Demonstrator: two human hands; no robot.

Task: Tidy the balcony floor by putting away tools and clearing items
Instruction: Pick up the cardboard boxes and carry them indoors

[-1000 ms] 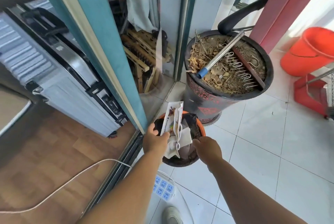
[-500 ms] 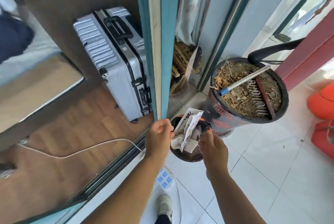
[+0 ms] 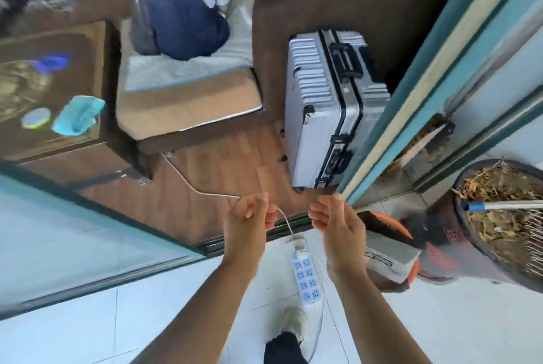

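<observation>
My left hand [image 3: 248,218] and my right hand [image 3: 332,216] hang side by side above the door sill, fingers loosely curled, holding nothing. A white cable [image 3: 202,191] on the wooden floor runs behind my left hand to a white and blue power strip [image 3: 307,278] on the tiles below. Just right of my right hand stands the small orange bin [image 3: 392,225] with a black liner, with paper and a grey box [image 3: 392,255] sticking out of it. Neither hand touches the bin.
A large dark planter [image 3: 470,234] full of dry leaves stands at the right edge, a metal tube [image 3: 505,205] lying across it. A silver suitcase [image 3: 320,110] stands inside by the teal door frame [image 3: 411,93]. My shoe [image 3: 293,322] is beside the power strip.
Both hands have let go of the bin and drawn back to the left, now empty. The view has swung left toward the room, leaving bin and planter at the right.
</observation>
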